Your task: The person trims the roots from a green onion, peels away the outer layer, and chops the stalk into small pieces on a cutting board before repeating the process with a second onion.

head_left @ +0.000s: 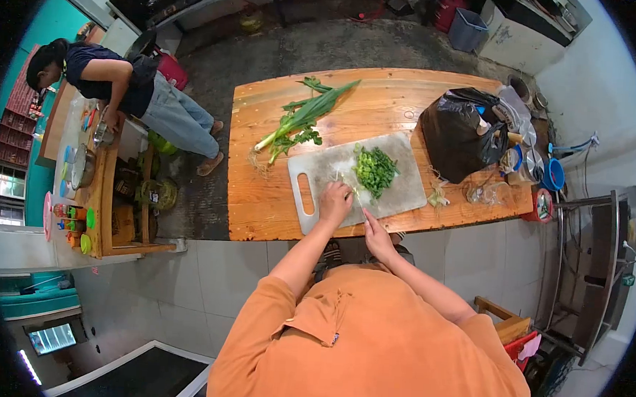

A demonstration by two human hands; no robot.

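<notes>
On a white cutting board (408, 192) with a handle slot lies a pile of chopped green onion (377, 171). My right hand (378, 237) is wrapped round the handle of a knife (359, 198), whose thin blade points away from me over the board. Just left of the blade, my left hand (336, 202) rests on the board with its fingers curled and pressed together; what they hold is too small to make out. Pale bits (338, 176) lie beyond those fingertips. Whole green onions (304, 119) with roots and leafy green stems lie on the table past the board.
A black plastic bag (459, 137) stands on the wooden table (260, 213), right of the board. Nearby are a clear glass (485, 193), onion trimmings (439, 196) and blue containers (553, 173). Another person (133, 92) stands at a side counter on the left.
</notes>
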